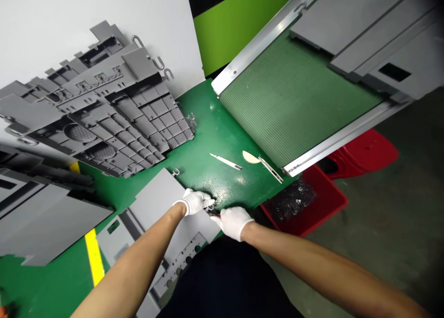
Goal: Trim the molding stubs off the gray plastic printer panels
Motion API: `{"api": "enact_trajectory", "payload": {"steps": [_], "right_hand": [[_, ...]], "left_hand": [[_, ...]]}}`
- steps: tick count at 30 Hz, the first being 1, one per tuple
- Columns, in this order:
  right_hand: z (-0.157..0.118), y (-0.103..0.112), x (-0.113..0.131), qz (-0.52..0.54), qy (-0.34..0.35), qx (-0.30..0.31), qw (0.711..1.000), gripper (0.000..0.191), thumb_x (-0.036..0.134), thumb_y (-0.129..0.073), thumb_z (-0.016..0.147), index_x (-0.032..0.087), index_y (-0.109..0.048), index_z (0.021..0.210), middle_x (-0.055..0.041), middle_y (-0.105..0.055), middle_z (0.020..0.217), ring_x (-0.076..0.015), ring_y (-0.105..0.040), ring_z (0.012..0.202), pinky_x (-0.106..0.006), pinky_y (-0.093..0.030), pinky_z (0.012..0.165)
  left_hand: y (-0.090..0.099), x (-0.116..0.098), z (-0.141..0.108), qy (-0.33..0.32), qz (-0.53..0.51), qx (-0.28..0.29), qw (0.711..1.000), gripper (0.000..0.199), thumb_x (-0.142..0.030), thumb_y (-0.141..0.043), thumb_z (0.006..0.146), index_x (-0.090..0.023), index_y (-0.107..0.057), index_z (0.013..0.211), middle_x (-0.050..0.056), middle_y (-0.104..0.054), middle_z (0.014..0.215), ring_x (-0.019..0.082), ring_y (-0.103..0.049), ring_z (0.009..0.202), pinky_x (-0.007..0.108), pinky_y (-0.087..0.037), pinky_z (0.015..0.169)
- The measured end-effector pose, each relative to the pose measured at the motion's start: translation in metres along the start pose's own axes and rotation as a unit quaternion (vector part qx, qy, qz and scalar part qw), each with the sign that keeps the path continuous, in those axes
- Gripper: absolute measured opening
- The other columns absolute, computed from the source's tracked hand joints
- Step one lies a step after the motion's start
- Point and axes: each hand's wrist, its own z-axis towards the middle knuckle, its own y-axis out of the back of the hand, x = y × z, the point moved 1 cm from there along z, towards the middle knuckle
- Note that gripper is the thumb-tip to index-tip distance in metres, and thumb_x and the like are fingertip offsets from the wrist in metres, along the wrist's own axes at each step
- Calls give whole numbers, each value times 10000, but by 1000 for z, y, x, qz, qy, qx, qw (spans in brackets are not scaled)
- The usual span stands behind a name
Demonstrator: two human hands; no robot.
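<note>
Green bench (208, 124) carried grey mouldings; near its edge, the left hand (194, 201) pinched a grey panel (163, 202) while the right hand (233, 222) clamped cutters (212, 210), apparently trimming; careful blade alignment seemed needed.

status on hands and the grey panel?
Left hand on grey panel edge. Right hand grips small red-handled tool there. Loose blade lies beyond.

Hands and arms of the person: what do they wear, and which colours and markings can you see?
Both the left hand and the right hand wear plain white fabric gloves ending at the wrists. No markings or logos show on them. The forearms are bare, with no sleeves, watch or bands visible.
</note>
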Motion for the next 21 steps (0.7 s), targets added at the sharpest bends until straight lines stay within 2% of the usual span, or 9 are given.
{"api": "enact_trajectory", "payload": {"steps": [9,14,18,21], "right_hand": [[-8,-9,18,76,-86,-8,993,703,623,-163,999,141,-673,1047,-182,-733,950,-311,-722,852,-407,-539,743],[-2,-6,17,71,-62,7,996,737,606,-169,1005,75,-674,1081,-240,-718,922,-371,-707,884,-476,-522,781],[3,-2,12,37,-19,8,999,692,544,-193,1024,57,-678,1100,-238,-715,955,-348,-698,919,-462,-498,836],[5,1,8,32,-14,8,999,683,542,-205,1024,64,-688,1090,-231,-718,973,-331,-691,941,-454,-480,873]], "left_hand": [[1,4,-2,-31,-38,-3,999,476,-578,-427,936,-219,-679,749,-7,-720,768,153,-538,716,365,-298,958],[3,2,-3,-23,-39,2,999,432,-534,-462,929,-214,-666,723,-13,-710,748,144,-519,696,349,-312,948],[9,0,-6,-41,-24,19,999,379,-479,-454,945,-223,-668,764,-28,-697,754,136,-544,705,323,-323,934],[12,-1,-6,-64,-30,35,997,299,-435,-490,933,-237,-680,815,-40,-709,800,133,-574,750,310,-316,936]]}}
